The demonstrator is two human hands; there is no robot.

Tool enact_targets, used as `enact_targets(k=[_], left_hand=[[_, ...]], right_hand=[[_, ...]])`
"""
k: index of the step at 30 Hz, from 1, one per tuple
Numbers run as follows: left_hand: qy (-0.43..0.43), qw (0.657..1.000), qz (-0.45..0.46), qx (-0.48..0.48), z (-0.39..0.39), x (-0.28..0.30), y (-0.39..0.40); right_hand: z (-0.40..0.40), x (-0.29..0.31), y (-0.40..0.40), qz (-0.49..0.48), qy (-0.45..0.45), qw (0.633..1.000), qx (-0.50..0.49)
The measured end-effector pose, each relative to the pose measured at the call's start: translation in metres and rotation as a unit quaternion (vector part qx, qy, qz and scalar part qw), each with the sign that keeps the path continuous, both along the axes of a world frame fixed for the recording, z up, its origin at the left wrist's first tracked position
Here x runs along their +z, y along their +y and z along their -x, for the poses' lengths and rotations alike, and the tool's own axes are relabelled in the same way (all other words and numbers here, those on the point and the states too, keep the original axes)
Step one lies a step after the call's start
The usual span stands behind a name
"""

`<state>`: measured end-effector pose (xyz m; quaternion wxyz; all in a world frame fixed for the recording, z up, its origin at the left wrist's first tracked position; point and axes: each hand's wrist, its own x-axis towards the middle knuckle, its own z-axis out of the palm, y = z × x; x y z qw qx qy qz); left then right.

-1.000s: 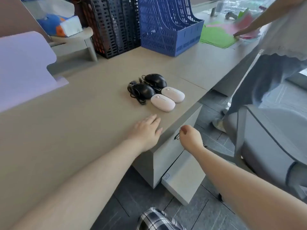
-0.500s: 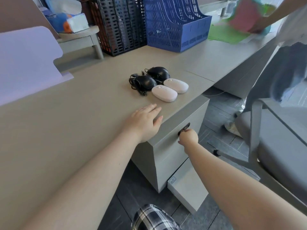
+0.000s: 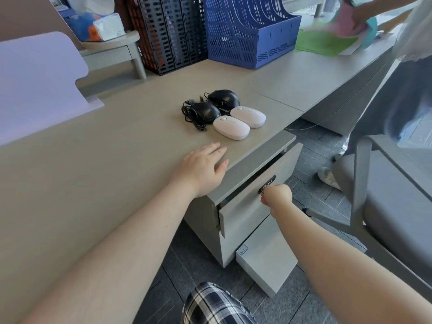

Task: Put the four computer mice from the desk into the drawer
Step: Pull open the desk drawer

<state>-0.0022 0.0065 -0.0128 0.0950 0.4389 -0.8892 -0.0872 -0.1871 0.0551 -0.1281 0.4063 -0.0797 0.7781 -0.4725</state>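
Two white wireless mice, a near one (image 3: pixel 231 127) and a far one (image 3: pixel 248 116), lie side by side near the desk's corner. Behind them sit two black wired mice, a left one (image 3: pixel 205 111) and a right one (image 3: pixel 223 98), with coiled cables. My left hand (image 3: pixel 203 169) rests flat on the desk top, fingers apart, just short of the white mice. Below the desk edge the top drawer (image 3: pixel 243 211) stands pulled out a little. My right hand (image 3: pixel 277 195) is closed on the dark drawer handle (image 3: pixel 268 182).
A blue file rack (image 3: pixel 247 33) and a black mesh rack (image 3: pixel 168 31) stand at the back of the desk (image 3: pixel 93 164). A lower drawer front (image 3: pixel 266 256) juts out near the floor. A grey chair (image 3: pixel 392 206) is at right. Another person handles coloured papers (image 3: pixel 327 40) far right.
The drawer has slid out a short way with my right hand on its handle. My left hand stays flat on the desk. The other person has lifted papers.
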Motion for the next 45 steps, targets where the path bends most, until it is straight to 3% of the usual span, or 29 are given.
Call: enact_targets(k=[3,7,9,11,14,27,45], left_hand=[[-0.004,1.0,-0.001,-0.002,0.0,0.0,0.0],[-0.019,1.0,-0.004,-0.005,0.001,0.002,0.005],[-0.031,0.999,-0.008,-0.004,0.001,0.002,0.008],[-0.042,0.999,-0.013,0.0,0.0,0.002,0.011],[-0.069,0.998,-0.004,-0.002,-0.003,0.0,0.017],[-0.112,0.994,0.001,0.003,-0.01,-0.001,0.031],[-0.113,0.994,0.006,-0.003,-0.019,-0.006,0.036]], right_hand=[[0.009,0.007,0.022,-0.078,0.195,0.973,0.092],[0.012,0.03,0.035,0.056,0.478,0.849,0.219],[0.008,0.036,0.029,0.05,0.507,0.788,0.347],[0.003,0.041,0.029,-0.054,0.472,0.741,0.475],[-0.002,0.043,0.034,-0.097,0.499,0.695,0.509],[0.043,0.043,0.106,-0.193,0.523,0.665,0.497],[0.064,0.047,0.165,-0.32,0.467,0.679,0.467]])
